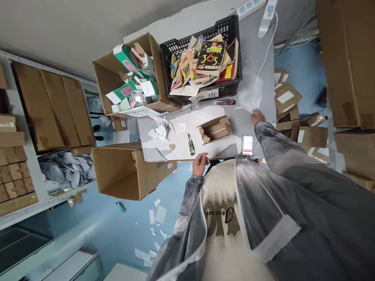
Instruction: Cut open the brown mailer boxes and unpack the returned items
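My right hand (258, 116) is at the right side of the table, its fingers closed on the lower edge of a translucent plastic bag (252, 95). My left hand (199, 164) is by the table's front edge with its fingers curled together; whether anything small is between them I cannot make out. Between my hands lies a small open cardboard box (216, 132), brown inside. A yellow-and-black box cutter (191, 144) rests just beyond my left hand. Nearer my right forearm lies a phone (247, 145) with a lit screen. A red-and-black box cutter (224, 102) lies farther back.
A black crate (202, 95) of books and a carton (155, 66) of green-and-white boxes stand at the back. Crumpled paper (160, 130) lies on the left. An empty carton (115, 171) sits beside the table. Power strips (267, 19) and a cable are at the back right.
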A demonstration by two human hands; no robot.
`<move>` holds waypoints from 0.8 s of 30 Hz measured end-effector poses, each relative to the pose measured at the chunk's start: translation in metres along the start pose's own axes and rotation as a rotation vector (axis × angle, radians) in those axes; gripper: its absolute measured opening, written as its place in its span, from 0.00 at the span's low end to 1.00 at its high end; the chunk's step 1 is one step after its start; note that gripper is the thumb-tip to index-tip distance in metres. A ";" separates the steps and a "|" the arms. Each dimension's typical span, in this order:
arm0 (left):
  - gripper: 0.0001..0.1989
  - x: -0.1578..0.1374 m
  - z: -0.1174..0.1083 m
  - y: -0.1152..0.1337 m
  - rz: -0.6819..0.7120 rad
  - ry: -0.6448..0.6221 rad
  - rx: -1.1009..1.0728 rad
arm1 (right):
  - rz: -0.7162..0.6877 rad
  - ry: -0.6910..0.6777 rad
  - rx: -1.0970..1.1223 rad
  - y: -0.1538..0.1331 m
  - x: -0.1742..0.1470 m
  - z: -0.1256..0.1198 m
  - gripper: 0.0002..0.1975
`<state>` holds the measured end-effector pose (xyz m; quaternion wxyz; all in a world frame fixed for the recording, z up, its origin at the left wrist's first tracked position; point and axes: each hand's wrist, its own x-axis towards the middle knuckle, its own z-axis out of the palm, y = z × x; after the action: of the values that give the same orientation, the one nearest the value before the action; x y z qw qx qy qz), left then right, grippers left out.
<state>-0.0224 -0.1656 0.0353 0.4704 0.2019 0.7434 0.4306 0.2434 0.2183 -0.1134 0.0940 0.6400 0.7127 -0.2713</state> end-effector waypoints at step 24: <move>0.12 0.172 0.047 0.077 0.315 -0.258 1.010 | -0.232 0.089 0.605 -0.122 -0.144 -0.036 0.22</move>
<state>-0.0713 0.0196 0.0001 0.3322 0.5629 0.7547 0.0570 0.1575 0.1083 0.0186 -0.1631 0.5647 0.6713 -0.4516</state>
